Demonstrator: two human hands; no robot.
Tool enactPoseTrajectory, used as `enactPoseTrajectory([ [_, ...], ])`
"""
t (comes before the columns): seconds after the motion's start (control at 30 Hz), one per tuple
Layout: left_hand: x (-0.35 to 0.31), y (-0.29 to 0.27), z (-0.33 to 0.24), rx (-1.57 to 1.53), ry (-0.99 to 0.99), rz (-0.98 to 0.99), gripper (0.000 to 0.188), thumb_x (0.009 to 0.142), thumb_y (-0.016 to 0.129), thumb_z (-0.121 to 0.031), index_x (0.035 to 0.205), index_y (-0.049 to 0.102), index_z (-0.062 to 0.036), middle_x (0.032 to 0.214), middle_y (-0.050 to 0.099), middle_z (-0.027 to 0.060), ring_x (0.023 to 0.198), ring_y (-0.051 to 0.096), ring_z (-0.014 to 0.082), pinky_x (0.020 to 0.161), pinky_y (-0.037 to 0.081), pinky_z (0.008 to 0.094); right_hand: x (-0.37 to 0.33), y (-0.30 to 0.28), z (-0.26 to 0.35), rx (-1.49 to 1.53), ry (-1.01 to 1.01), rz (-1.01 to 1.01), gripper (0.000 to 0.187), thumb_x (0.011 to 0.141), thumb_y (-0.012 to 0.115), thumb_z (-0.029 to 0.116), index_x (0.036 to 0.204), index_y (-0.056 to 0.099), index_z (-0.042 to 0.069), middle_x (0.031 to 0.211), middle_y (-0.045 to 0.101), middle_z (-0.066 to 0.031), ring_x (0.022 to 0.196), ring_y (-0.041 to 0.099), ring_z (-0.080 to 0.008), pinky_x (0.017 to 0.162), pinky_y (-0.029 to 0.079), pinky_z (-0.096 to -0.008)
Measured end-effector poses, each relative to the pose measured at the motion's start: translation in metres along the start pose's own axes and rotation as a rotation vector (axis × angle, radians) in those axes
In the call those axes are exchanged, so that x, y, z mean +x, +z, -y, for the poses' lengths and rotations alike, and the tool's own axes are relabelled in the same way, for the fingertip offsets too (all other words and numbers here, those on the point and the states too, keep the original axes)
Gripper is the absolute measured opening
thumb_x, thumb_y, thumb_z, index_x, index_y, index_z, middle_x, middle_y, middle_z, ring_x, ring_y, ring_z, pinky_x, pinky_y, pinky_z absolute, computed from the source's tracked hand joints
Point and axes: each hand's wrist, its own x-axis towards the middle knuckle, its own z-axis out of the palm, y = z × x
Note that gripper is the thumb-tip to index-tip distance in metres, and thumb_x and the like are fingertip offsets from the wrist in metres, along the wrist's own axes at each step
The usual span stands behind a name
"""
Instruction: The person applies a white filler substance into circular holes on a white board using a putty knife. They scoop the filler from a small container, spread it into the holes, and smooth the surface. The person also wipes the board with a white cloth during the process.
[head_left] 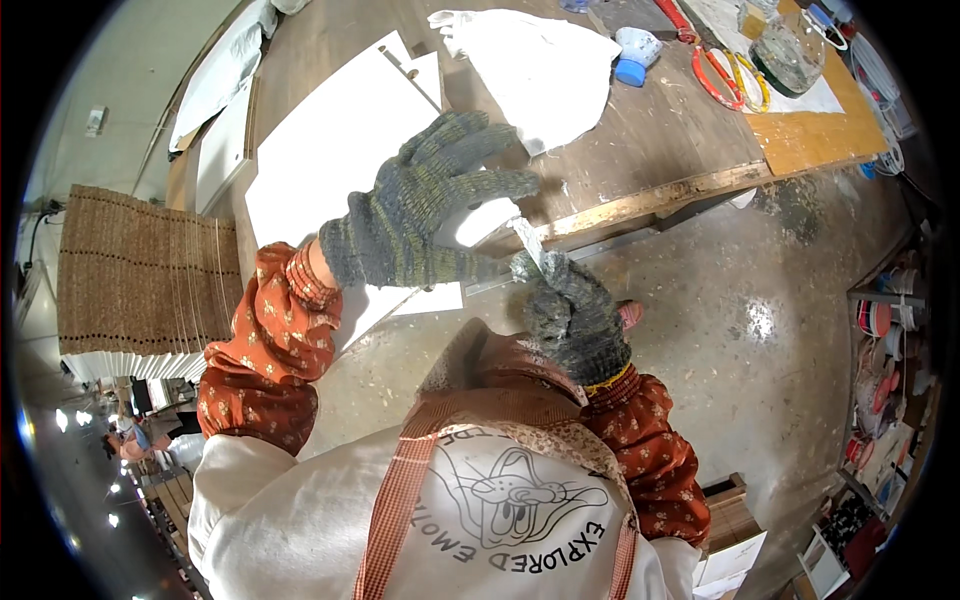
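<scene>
My left hand point(415, 205), in a grey-green knit glove, is open above a white board point(320, 165) on the workbench. Its fingers point right, with the thumb apart from them. Just right of those fingers, my right hand point(575, 315), in a dark glove with whitish smears, is closed around a slim, flat tool point(528, 238). White material coats the tool's upper end, which stands clear of the fist; its exact kind cannot be made out. A narrow strip with small holes point(408, 72) lies at the board's far end.
On the brown workbench point(660, 130) lie a white cloth point(545, 70), a blue-capped white bottle point(636, 55), red and yellow rings point(718, 80) and a clear smeared container point(787, 55). A stack of brown corrugated sheets point(145, 270) stands left. Loaded shelves point(885, 370) line the right.
</scene>
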Motion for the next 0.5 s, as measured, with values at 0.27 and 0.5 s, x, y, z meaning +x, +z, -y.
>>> enactPoseTrajectory([
  [0.27,0.014,0.003,0.013,-0.078,0.183,0.052,0.053,0.07,0.067,-0.047,0.112,0.057,-0.0165,0.129,0.044,0.0129,0.123,0.037,0.032,0.104,0.025,0.0483,-0.007,-0.015,-0.012,0.532,-0.095,0.085,0.019,0.091,0.043,0.011,0.104,0.052,0.001,0.074,0.053,-0.0058,0.059,0.049,-0.0109,0.053,0.044,-0.0226],
  [0.5,0.014,0.006,0.018,-0.166,0.16,-0.006,0.05,0.066,0.071,-0.045,0.106,0.061,-0.0168,0.125,0.048,0.0118,0.119,0.042,0.0313,0.102,0.028,0.0479,-0.027,0.012,0.015,0.325,-0.078,-0.199,0.014,0.09,0.046,0.019,0.09,0.053,0.006,0.056,0.043,-0.0002,0.048,0.042,-0.0114,0.042,0.036,-0.0228],
])
